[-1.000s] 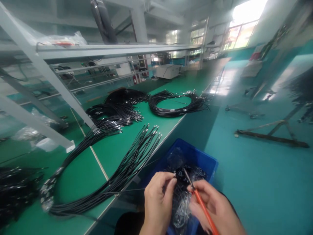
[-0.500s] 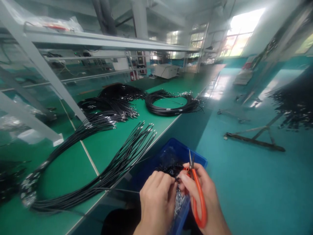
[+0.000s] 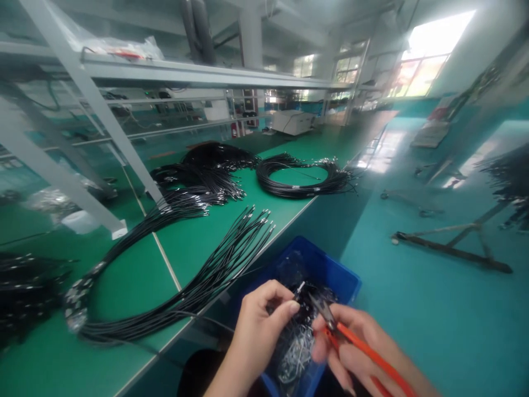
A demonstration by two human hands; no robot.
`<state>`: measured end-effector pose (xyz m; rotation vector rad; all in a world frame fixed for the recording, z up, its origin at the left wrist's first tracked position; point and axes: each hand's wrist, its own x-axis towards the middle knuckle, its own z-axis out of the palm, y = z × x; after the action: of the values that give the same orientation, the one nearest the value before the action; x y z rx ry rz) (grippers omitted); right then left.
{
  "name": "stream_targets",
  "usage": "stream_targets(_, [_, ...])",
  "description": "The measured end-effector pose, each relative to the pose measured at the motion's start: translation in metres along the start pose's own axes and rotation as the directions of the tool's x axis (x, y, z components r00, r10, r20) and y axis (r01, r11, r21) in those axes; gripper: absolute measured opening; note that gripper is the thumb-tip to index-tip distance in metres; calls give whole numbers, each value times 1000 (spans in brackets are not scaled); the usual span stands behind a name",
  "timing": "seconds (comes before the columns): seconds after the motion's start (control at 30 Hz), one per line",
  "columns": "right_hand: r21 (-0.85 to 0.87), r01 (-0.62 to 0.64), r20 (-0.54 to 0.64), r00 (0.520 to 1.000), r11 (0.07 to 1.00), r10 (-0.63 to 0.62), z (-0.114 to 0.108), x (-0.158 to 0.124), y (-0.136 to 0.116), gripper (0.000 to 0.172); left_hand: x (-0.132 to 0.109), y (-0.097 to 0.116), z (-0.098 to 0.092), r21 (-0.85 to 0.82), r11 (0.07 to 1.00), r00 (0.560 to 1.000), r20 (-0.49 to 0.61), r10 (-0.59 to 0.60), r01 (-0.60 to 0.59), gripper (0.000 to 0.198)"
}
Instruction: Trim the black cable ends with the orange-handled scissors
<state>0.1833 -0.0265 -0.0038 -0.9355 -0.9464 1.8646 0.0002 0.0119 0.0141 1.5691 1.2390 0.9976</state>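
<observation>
Orange-handled cutters (image 3: 363,353), blue bin (image 3: 330,267), black cables (image 3: 215,270), green bench (image 3: 136,286)

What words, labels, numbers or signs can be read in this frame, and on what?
None can be read. The blue bin, the orange-handled cutters in the right hand and the cable end in the left hand show no lettering. The plastic bag on the shelf and the white machine far back are too blurred to tell.

left hand (image 3: 258,326): bare | right hand (image 3: 356,348): bare | forearms: unsleeved | lap: dark clothing (image 3: 199,376)
</observation>
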Motion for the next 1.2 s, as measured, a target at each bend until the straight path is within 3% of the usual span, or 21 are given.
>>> stream_targets(0.07, [-15, -80, 76, 994, 997, 81, -4, -4, 0, 28, 1, 0, -2, -83, 996, 999, 30, -32, 35, 13])
stream_targets(0.17, [-80, -122, 102, 986, 989, 130, -4, -5, 1, 26, -1, 0, -2, -144, 988, 997, 68, -43, 52, 15])
stream_targets(0.33, [-112, -48, 60, 997, 993, 55, 1, -4, 0, 25, -2, -1, -2, -143, 990, 998, 67, -1, 11, 17])
stream_targets(0.6, [1, -81, 167, 983, 997, 80, -7, 10, 1, 26, -2, -5, 0, -123, 992, 997, 75, 30, -21, 16])
stream_targets(0.67, [-54, -123, 140, 982, 991, 129, -4, 14, 0, 25, -2, -4, -1, -119, 992, 996, 75, 38, -29, 16])
stream_targets(0.77, [-256, -208, -3, 977, 944, 214, 2, 16, 0, 15, 1, -3, -4, -101, 994, 997, 69, 42, -35, 15])
stream_targets(0.87, [-321, -139, -25, 990, 937, 139, 3, 12, 2, 19, 2, -5, -3, -59, 998, 999, 44, 14, -11, 14])
stream_targets(1.0, [-259, 11, -62, 998, 966, -28, -5, 1, -6, 25, -14, -27, 20, 186, 983, 998, 62, -24, 12, 7])
stream_targets(1.03, [-235, 9, -130, 991, 972, -41, -9, -1, -8, 25, -21, -35, 28, 307, 951, 994, 105, -8, -25, 6])
stream_targets(1.1, [-133, 10, -194, 980, 991, -36, -15, -1, -11, 29, -34, -51, 42, 541, 813, 952, 301, 53, -217, 11])
stream_targets(1.17, [18, 8, -260, 966, 1000, -3, -19, 2, -10, 37, -43, -62, 45, 640, 731, 949, 314, 31, -235, 18])
stream_targets(1.2, [87, 0, -287, 958, 996, 25, -21, 3, -8, 40, -45, -65, 41, 685, 698, 963, 269, 22, -208, 17])
